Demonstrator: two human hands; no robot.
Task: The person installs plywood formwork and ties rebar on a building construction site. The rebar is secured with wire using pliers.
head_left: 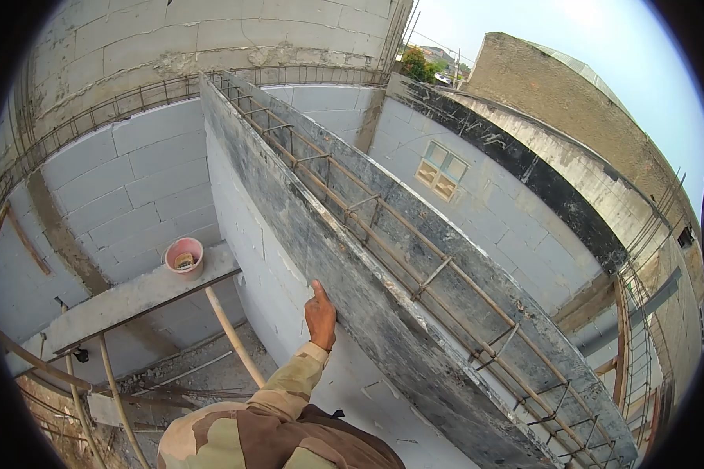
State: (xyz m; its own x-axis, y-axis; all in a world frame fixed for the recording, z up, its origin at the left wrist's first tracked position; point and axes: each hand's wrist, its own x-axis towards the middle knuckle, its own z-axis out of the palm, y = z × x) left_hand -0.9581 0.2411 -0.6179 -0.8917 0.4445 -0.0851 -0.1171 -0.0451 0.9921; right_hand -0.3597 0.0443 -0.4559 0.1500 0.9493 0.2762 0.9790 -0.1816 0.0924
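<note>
One hand point(321, 316), at the end of a camouflage sleeve, is raised against the lower edge of a dark formwork board point(352, 289), close to the pale block wall under it. Its index finger points up and the other fingers are curled in; whether anything small is between them cannot be made out. It appears to be my left hand. A steel rebar cage point(375, 211) lies between this board and a second dark board point(477, 266) on top of the wall. My right hand is not in view.
A pink bucket point(184, 259) with something inside stands on a plank platform point(133, 301) at the left, held up by bamboo poles point(235, 336). Grey block walls point(160, 172) surround the space. Rebar and a pipe point(626, 316) are at the right.
</note>
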